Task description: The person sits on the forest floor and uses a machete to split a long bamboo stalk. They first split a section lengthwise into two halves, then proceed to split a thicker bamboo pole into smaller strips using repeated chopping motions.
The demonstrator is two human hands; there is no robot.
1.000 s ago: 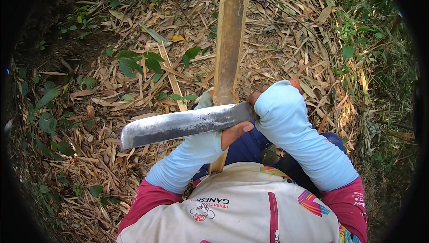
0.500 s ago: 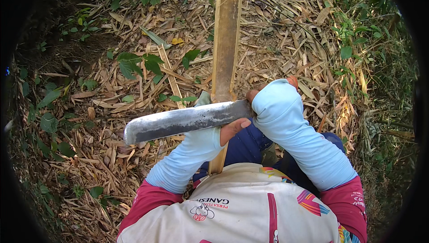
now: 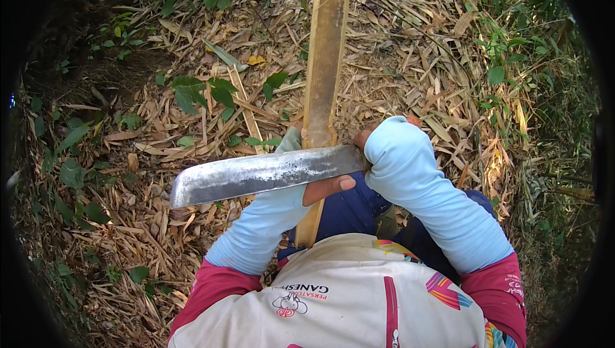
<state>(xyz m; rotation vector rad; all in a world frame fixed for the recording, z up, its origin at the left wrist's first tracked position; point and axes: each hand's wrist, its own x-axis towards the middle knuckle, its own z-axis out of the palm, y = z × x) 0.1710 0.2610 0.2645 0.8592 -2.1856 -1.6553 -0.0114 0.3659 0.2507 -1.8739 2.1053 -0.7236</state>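
A long split bamboo piece [image 3: 322, 60] runs from the far edge toward my lap, its hollow side with a node facing up. Across it lies the broad blade of a machete [image 3: 256, 178], the squared tip pointing left. My right hand [image 3: 391, 135], mostly covered by a light blue sleeve, is closed round the machete's handle, which is hidden. Under the blade, my left hand [image 3: 327, 189] is wrapped round the bamboo from below. Its thumb shows on the near side of the blade and a greyish gloved part beyond it; the remaining fingers are hidden.
Dry bamboo leaves and shavings [image 3: 397, 60] cover the ground. A thin split strip [image 3: 246, 108] lies left of the bamboo. Green leafy plants [image 3: 198, 92] grow at the left and far side, with denser undergrowth [image 3: 557, 124] at the right.
The machete blade has slid slightly to the left. My left thumb and the near end of the bamboo have also shifted a little left; my right hand has barely moved.
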